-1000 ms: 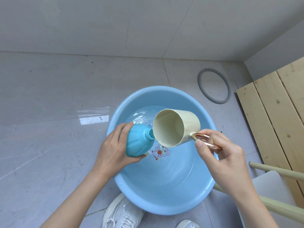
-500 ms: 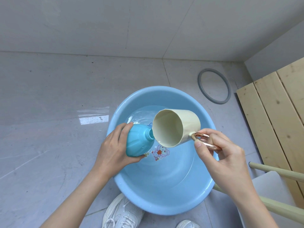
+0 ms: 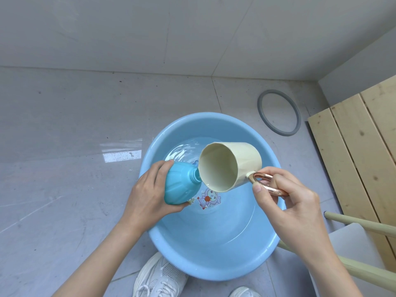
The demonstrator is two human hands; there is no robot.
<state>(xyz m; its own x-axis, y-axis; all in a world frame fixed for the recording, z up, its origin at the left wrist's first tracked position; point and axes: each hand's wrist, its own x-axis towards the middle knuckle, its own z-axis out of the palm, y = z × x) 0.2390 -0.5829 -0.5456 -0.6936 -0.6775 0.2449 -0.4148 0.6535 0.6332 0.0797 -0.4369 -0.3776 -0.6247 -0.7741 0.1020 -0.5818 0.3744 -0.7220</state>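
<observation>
Bottle (image 3: 181, 183) stays tipped, neck at the cup (image 3: 246, 159) rim, above the basin (image 3: 192, 266); nothing shifts. Grip unchanged: left hand (image 3: 147, 198) grasps it, right hand (image 3: 287, 202) holds the cup by its handle. Pouring seems ongoing.

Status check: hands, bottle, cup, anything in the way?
Right hand holds cream cup by copper handle, tilted over blue basin. Left hand grips teal bottle, neck at cup's mouth. Nothing blocking.

the bottle (image 3: 180, 185) sits left of the cup (image 3: 220, 168), both over the basin (image 3: 214, 254), the ring (image 3: 260, 110) behind it.
</observation>
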